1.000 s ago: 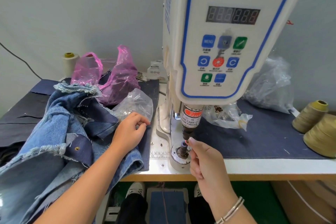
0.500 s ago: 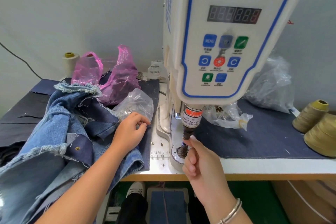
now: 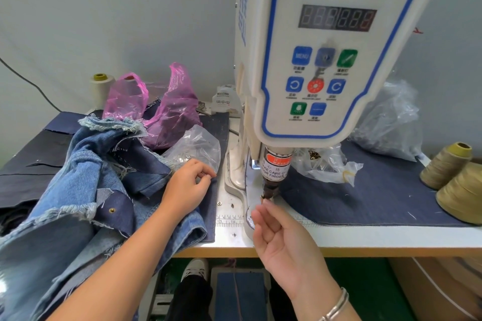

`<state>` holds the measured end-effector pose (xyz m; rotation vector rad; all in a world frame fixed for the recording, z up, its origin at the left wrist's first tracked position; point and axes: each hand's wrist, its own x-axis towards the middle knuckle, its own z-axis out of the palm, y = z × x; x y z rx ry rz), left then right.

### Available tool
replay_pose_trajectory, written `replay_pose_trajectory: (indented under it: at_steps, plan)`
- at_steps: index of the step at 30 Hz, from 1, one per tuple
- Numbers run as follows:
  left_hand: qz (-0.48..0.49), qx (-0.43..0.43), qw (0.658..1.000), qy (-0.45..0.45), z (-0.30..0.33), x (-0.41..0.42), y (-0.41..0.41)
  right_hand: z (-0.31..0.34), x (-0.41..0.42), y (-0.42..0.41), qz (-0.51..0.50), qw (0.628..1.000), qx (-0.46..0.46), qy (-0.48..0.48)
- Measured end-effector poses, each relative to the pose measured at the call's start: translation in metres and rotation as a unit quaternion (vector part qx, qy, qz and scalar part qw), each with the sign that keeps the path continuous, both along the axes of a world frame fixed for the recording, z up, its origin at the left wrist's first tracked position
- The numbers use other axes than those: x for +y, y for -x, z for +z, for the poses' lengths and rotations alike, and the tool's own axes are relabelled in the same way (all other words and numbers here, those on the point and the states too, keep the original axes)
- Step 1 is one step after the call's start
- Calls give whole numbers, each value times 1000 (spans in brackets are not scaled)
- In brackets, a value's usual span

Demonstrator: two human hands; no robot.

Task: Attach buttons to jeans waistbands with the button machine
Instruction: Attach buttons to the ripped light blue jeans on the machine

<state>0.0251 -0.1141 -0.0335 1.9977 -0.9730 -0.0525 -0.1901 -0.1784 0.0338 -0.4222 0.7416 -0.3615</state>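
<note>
Head-worn view looks forward and down, close over the table point(image 3: 365, 238).

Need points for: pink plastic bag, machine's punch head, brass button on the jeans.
pink plastic bag point(image 3: 174, 114): head view, right lobe of the bag.
punch head point(image 3: 271, 185): head view, dark tip below the warning label.
brass button point(image 3: 112, 210): head view, centre of the stud on the dark denim flap.

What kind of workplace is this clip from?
Probably a garment workshop: a servo button machine stands on the bench, denim jeans are piled beside it, and thread cones sit at the right.
</note>
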Motion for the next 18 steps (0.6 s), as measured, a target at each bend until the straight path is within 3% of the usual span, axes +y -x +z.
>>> replay_pose_trajectory:
  at_steps: [11,18]
  plan:
    - [2,-3,1000,0,-1,0,-1,-6,8,-3,-33,986,81,141]
    - [-1,-7,1000,-3,-1,0,-1,-6,2,-2,-46,983,96,152]
